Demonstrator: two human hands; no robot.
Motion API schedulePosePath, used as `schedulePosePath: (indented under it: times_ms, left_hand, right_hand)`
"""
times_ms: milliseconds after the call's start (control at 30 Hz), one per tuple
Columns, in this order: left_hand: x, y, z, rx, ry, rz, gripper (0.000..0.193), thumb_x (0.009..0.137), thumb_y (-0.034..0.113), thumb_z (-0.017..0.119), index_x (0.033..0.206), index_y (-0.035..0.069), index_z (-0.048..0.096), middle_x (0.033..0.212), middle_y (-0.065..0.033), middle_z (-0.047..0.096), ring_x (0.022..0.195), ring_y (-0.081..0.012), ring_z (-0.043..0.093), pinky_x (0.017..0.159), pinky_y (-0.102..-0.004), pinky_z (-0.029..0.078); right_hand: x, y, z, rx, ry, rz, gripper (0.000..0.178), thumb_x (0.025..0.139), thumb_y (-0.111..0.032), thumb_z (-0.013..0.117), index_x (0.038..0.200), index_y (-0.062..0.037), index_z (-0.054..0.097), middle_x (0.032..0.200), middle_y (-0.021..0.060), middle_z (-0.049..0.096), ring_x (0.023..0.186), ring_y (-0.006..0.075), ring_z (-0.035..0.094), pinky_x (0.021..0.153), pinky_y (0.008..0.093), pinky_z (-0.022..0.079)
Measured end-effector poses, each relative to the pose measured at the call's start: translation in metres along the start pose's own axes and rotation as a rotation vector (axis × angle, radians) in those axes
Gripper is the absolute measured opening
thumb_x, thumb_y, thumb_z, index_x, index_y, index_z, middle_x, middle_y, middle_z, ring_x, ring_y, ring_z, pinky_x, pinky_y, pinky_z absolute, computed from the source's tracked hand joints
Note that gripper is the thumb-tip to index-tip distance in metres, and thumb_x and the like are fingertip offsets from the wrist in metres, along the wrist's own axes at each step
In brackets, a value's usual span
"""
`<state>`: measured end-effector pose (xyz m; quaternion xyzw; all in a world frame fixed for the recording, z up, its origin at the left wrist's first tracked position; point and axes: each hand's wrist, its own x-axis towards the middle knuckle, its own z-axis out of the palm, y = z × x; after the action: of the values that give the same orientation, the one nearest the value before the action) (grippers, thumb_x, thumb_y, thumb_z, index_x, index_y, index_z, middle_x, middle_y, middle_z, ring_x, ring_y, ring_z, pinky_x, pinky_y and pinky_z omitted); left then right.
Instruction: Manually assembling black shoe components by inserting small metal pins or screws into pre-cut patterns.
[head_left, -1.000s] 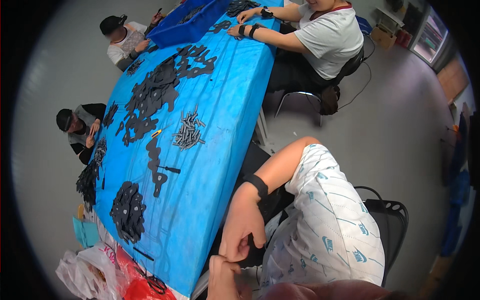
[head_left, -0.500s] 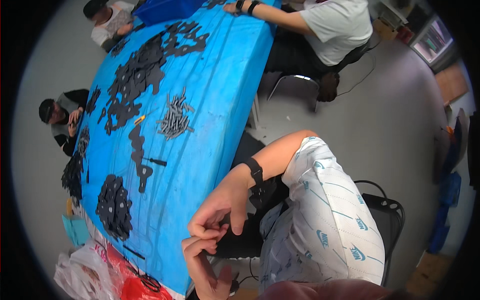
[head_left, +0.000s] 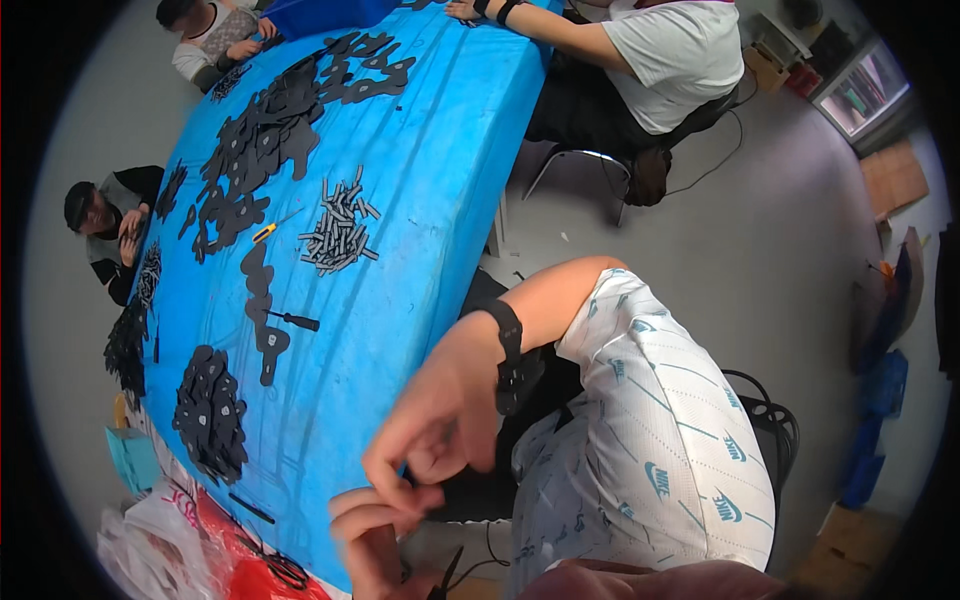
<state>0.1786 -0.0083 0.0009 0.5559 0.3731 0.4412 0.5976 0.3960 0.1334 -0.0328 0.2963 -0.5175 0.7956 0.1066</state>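
Note:
My right hand [head_left: 432,420] reaches down from the white patterned sleeve, a black band [head_left: 509,345] around its wrist. Its fingers are bent and closed, their tips meeting my left hand [head_left: 365,530] beside the table's near edge. The left hand is blurred, with its fingers curled in. Whatever is pinched between the two, if anything, is too small or hidden to make out. On the blue-covered table [head_left: 340,400], nearest to the hands, lie a pile of black flat pieces [head_left: 210,415], a black-handled screwdriver [head_left: 300,321] and a row of overlapping black pieces [head_left: 257,285].
Further along are a heap of short grey-black sticks [head_left: 338,240], a yellow cutter [head_left: 264,232], a larger spread of black pieces [head_left: 250,150] and a blue bin [head_left: 325,12]. Several people sit around the table. Plastic bags [head_left: 150,545] sit at its lower left end.
Both hands have moved down and left together, staying in contact. The view has shifted slightly, so the table's contents sit further left. The left hand has become more blurred.

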Motion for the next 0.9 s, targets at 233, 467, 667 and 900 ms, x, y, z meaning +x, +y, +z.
schedulePosePath:
  times_ms: [233, 467, 667, 900]
  left_hand:
    - [0.042, -0.024, 0.037, -0.358, -0.045, 0.265, 0.103, 0.084, 0.054, 0.054, 0.146, 0.009, -0.016, 0.156, -0.0090, -0.003, 0.066, -0.0231, 0.061, 0.053, -0.0292, 0.044]
    - [0.035, -0.001, 0.045, -0.307, 0.134, -0.034, 0.103, 0.082, 0.053, 0.054, 0.147, 0.006, -0.011, 0.156, -0.0146, -0.002, 0.082, -0.0231, 0.062, 0.070, -0.0322, 0.048]
    - [0.076, 0.011, 0.025, 0.317, 0.144, -0.149, 0.086, 0.083, 0.037, 0.054, 0.148, 0.003, 0.009, 0.154, -0.0171, 0.012, 0.131, -0.0244, 0.037, 0.096, -0.0317, 0.040]
    - [0.115, 0.010, 0.050, 1.226, 0.127, 0.112, 0.060, 0.080, 0.005, 0.057, 0.136, -0.003, 0.037, 0.145, -0.0244, 0.030, 0.122, -0.0395, 0.042, 0.103, -0.0430, 0.035]
  right_hand:
    - [0.001, 0.011, -0.001, 0.184, -0.096, 0.045, 0.110, 0.077, -0.081, 0.029, 0.145, 0.0044, 0.016, 0.111, 0.0150, 0.060, 0.045, 0.0099, 0.034, 0.042, 0.0217, 0.031]
    - [0.006, 0.008, -0.003, 0.168, 0.010, 0.026, 0.110, 0.077, -0.081, 0.030, 0.144, 0.0054, 0.017, 0.101, 0.0144, 0.064, 0.046, 0.0095, 0.037, 0.048, 0.0219, 0.037]
    - [-0.004, -0.007, -0.012, -0.263, 0.119, 0.027, 0.103, 0.080, -0.077, 0.032, 0.145, 0.0023, 0.020, 0.120, 0.0227, 0.056, 0.070, 0.0177, 0.055, 0.073, 0.0291, 0.045]
    - [0.016, -0.009, 0.014, -1.562, 0.291, -0.046, 0.093, 0.080, -0.066, 0.051, 0.143, -0.0008, 0.029, 0.150, 0.0254, 0.017, 0.140, 0.0431, 0.010, 0.103, 0.0660, -0.001]
